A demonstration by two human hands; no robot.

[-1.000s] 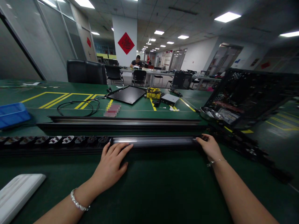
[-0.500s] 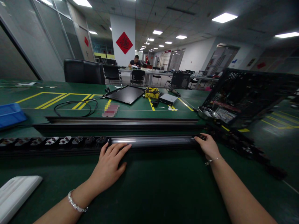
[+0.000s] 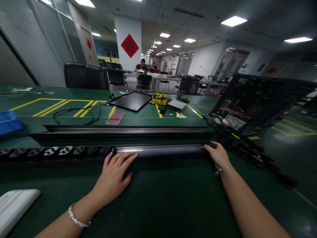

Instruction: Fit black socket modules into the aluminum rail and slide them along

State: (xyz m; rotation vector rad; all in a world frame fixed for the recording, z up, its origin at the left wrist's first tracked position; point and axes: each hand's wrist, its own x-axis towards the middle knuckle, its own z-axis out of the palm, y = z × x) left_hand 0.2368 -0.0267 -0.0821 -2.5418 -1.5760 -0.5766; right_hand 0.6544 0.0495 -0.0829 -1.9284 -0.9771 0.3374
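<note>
A long black metal channel (image 3: 158, 150) lies across the green table in front of me. Several socket modules (image 3: 65, 150) sit in a row along its left part; the right part shows a bare, shiny inside. My left hand (image 3: 114, 177) lies with fingers apart, their tips on the channel's near edge beside the last module. At the channel's right end, my right hand (image 3: 220, 156) is closed, thumb and fingers pinching a small dark part (image 3: 212, 144). The fingers mostly cover that part, so its kind is unclear.
Two more black channels (image 3: 128, 129) lie just behind. To the right are a line of dark modules (image 3: 257, 158), a metal bowl (image 3: 218, 119) and an open computer case (image 3: 262, 102). A blue bin (image 3: 10, 122) and a white object (image 3: 17, 205) stand left. A person (image 3: 141, 67) sits far back.
The whole view has shifted slightly, so things appear a little farther left. Both hands keep their places on the channel.
</note>
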